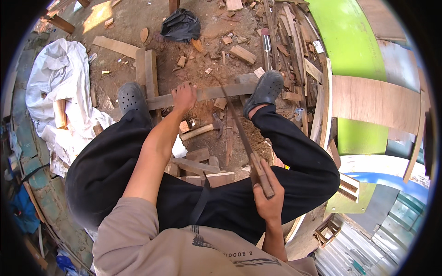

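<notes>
My right hand (270, 198) is wrapped round the wooden handle of a handsaw (239, 129). Its long dark blade slants up and left, and the tip end lies across a narrow wooden board (212, 93). The board spans crosswise between my feet. Left of the blade, my left hand (184, 96) grips the board with curled fingers. At its left end the board rests over a wood block (151, 69) by my left grey clog (133, 97). My right clog (269, 87) is at its right end. Whether the blade has cut into the wood is too small to tell.
Offcuts and a short wood stick (197, 132) lie on the dirt between my legs. A black plastic bag (181, 25) sits ahead. White sacking (57, 83) lies at left. Long planks (299, 50) line the right, beside a green panel (352, 41) and a plywood strip (375, 100).
</notes>
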The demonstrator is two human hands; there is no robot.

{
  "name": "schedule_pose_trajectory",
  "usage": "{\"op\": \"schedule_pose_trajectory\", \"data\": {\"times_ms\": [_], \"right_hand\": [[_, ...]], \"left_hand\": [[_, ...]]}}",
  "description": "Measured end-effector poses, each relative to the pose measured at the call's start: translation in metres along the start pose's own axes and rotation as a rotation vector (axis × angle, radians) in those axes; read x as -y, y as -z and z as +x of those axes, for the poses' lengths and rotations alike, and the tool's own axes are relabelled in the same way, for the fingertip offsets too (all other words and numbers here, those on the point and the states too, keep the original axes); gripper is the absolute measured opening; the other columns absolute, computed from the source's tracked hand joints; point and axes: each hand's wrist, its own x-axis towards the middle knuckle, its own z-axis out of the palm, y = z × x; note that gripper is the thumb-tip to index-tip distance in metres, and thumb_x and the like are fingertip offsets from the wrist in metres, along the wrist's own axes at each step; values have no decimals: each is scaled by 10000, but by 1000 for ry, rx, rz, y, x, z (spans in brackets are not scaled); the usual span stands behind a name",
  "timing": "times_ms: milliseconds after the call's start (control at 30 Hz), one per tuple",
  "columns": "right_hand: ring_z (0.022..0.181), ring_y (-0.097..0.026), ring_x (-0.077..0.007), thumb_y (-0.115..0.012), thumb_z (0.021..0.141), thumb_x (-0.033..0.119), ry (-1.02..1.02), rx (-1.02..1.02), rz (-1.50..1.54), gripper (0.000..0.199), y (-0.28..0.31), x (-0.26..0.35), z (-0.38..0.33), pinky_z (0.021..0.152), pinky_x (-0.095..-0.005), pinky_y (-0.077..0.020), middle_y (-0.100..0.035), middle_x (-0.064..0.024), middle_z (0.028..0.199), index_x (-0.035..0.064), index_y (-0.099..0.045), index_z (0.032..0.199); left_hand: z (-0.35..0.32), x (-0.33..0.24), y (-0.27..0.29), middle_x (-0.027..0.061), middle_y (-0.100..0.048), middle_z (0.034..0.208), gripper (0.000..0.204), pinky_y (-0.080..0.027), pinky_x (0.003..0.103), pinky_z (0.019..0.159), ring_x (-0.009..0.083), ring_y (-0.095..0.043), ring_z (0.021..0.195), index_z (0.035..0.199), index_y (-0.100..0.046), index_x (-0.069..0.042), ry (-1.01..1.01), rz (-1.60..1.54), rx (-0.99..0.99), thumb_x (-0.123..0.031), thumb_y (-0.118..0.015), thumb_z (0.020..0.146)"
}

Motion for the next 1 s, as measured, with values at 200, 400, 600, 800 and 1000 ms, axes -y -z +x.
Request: {"op": "schedule_pose_trajectory", "data": {"times_ms": [200,400,600,800,1000], "right_hand": [[1055,-622,-174,-533,815,-31,63,-137,98,590,13,-16,26,917,-270,-473,-652,-175,1237,-33,-511,1405],[1149,-609,-207,-540,830,-32,93,-112,157,576,9,-25,44,982,-291,-450,-625,-193,1299,-34,-510,1405],[1147,-616,-209,-546,834,-26,69,-89,190,573,-3,-28,45,969,-295,-461,-629,-199,1293,-35,-508,1406],[594,-495,-35,-531,849,-55,131,-97,126,581,-12,-52,51,521,-197,-409,-636,-30,913,21,-517,1424],[753,-544,-53,-546,843,-41,137,-105,115,578,-20,-46,53,659,-208,-462,-649,-79,1132,-13,-508,1420]], "left_hand": [[-63,-40,-62,176,-199,1629,735,-20,486,1241,308,-82,1531,1561,-214,-48,-518,519,-71,-536,-320,1023],[-78,-40,-58,126,-358,1566,645,-114,471,1237,277,-252,1485,1511,-358,-103,-890,400,393,-505,-416,1009],[-6,7,20,202,-512,1428,856,-314,479,1154,330,-446,1366,1433,-471,-51,-287,260,-36,-664,-597,850],[35,36,38,248,-666,1196,1051,-509,467,912,402,-639,1116,1162,-674,67,-48,176,477,-796,-740,567],[32,32,39,227,-717,936,929,-526,467,778,381,-695,930,942,-717,52,-59,284,449,-788,-759,548]]}}
